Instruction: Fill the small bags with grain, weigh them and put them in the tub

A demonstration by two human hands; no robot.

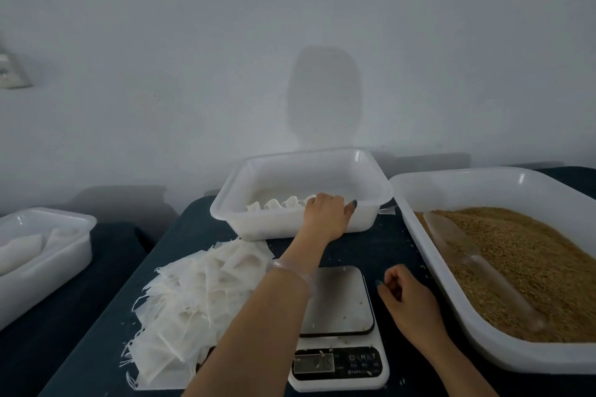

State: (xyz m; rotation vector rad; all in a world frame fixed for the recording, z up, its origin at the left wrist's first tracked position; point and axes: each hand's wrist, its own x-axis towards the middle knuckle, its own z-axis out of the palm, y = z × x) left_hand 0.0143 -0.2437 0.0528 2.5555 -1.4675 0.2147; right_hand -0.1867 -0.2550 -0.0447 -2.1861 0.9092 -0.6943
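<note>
At the back middle of the table stands a white tub (232,190) with a few filled small bags (283,203) along its near side. My left hand (325,213) reaches over the tub's near rim, thumb on the rim, fingers hidden down among the bags. The scale (342,296) has a bare platform with a few stray grains on it. Just right of the scale hovers my right hand (406,296), loosely curled and holding nothing. A pile of empty white bags (200,293) lies left of the scale.
A large white tray (419,235) of brown grain (532,261) fills the right side, with a clear scoop (467,255) lying in the grain. Another white tub (48,255) holding white material sits at the far left on a separate surface. A wall stands close behind.
</note>
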